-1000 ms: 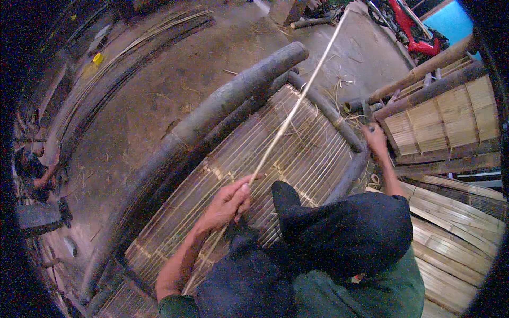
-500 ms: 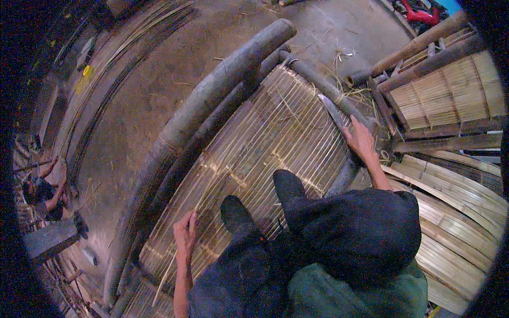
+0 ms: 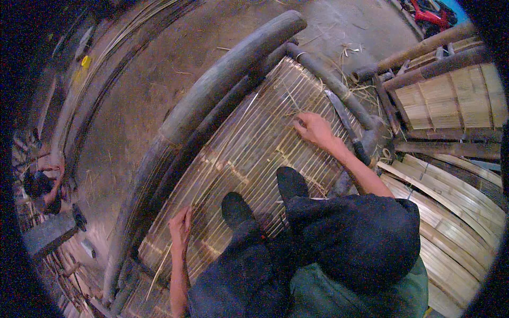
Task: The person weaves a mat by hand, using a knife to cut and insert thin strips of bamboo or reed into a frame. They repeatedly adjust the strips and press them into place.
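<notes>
A bench or bed of narrow bamboo slats [image 3: 249, 135] lies under my dark-shod feet. Near its left edge my left hand [image 3: 181, 228] is closed in a pinch on a thin bamboo strip [image 3: 154, 280], whose pale end runs down past my wrist. Over the far right part of the slats my right hand [image 3: 315, 131] has its fingers curled together beside loose thin strands [image 3: 290, 109]; what they grip is too small to make out. A long knife [image 3: 343, 117] with a dark handle rests at the bench's right edge, apart from my hand.
Thick bamboo poles [image 3: 212, 87] border the bench on the left. Curved bamboo panels [image 3: 450, 212] and a bamboo frame [image 3: 432, 100] stand at the right. Long strips [image 3: 114, 47] lie on the floor at the far left, with another person [image 3: 40, 185] below them.
My right hand has left the knife handle and moved left and farther over the slats, fingers now curled. The knife stays at the edge. My left hand has shifted slightly left and nearer.
</notes>
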`<state>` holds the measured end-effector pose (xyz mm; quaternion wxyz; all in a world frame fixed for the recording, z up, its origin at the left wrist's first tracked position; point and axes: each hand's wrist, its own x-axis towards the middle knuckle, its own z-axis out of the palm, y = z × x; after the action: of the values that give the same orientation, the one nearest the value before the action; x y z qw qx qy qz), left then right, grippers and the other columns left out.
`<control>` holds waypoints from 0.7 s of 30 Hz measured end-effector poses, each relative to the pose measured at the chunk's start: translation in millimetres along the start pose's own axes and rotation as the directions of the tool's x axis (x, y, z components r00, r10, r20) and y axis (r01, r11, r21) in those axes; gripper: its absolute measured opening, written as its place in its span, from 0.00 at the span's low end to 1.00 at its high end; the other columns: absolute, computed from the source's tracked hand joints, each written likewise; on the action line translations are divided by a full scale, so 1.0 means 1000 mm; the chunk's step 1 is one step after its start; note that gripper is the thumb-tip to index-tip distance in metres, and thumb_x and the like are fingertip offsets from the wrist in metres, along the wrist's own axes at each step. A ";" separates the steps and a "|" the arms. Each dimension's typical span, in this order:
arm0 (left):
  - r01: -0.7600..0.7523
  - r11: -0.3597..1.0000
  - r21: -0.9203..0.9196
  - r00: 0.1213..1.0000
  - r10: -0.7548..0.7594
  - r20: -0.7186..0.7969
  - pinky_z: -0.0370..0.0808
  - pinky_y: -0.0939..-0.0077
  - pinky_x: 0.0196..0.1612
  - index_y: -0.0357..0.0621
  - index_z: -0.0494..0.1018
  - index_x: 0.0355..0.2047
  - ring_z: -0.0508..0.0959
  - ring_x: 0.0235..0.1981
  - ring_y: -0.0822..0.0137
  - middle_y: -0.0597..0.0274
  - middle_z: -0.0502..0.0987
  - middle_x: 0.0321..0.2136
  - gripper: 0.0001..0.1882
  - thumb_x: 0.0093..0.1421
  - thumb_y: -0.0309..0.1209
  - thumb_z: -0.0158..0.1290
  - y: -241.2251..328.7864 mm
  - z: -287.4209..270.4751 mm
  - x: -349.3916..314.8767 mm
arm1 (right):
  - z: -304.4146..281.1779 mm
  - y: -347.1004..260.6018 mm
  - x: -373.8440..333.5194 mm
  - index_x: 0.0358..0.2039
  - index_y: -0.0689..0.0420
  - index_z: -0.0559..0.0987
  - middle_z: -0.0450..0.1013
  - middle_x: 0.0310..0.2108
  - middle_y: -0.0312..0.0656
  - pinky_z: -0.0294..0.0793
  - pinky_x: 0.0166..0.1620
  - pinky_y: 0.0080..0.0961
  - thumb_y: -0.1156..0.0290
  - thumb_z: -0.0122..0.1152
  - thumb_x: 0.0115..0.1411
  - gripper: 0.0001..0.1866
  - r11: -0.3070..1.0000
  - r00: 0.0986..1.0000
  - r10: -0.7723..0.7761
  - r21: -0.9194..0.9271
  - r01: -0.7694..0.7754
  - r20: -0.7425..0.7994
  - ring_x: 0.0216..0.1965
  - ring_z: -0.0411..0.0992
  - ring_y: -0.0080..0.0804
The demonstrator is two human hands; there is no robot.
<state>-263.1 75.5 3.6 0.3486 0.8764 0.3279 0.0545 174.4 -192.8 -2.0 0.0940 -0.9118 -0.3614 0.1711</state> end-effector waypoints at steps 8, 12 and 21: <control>-0.068 0.982 -0.174 0.997 0.059 -0.056 0.74 0.63 0.31 0.45 0.77 0.37 0.77 0.29 0.47 0.48 0.77 0.29 0.10 0.60 0.35 0.49 -0.013 0.011 0.015 | 0.099 -0.166 0.028 0.49 0.60 0.70 0.72 0.43 0.48 0.72 0.47 0.36 0.53 0.47 0.65 0.23 0.420 0.826 -0.460 0.900 -0.122 0.326 0.40 0.73 0.40; 0.108 0.982 0.155 0.993 -0.115 0.037 0.71 0.55 0.42 0.49 0.77 0.39 0.77 0.34 0.54 0.56 0.78 0.36 0.14 0.60 0.40 0.48 0.046 -0.007 0.042 | 0.094 -0.199 0.034 0.52 0.61 0.66 0.71 0.44 0.49 0.74 0.44 0.33 0.61 0.48 0.65 0.20 -0.063 0.771 -0.252 0.786 -0.616 0.584 0.39 0.73 0.37; 0.443 0.860 0.252 0.760 -0.211 -0.615 0.60 0.57 0.51 0.44 0.78 0.30 0.74 0.39 0.53 0.54 0.77 0.29 0.18 0.58 0.46 0.49 -0.049 -0.028 -0.054 | 0.061 -0.191 0.029 0.48 0.59 0.69 0.72 0.40 0.44 0.73 0.47 0.26 0.60 0.54 0.62 0.19 0.501 0.914 -0.355 0.865 0.008 0.198 0.44 0.70 0.34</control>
<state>-340.6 84.7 -0.2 0.0608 0.7974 0.5714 0.1843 50.5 -32.2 -9.4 0.4784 -0.6581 -0.3373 0.4737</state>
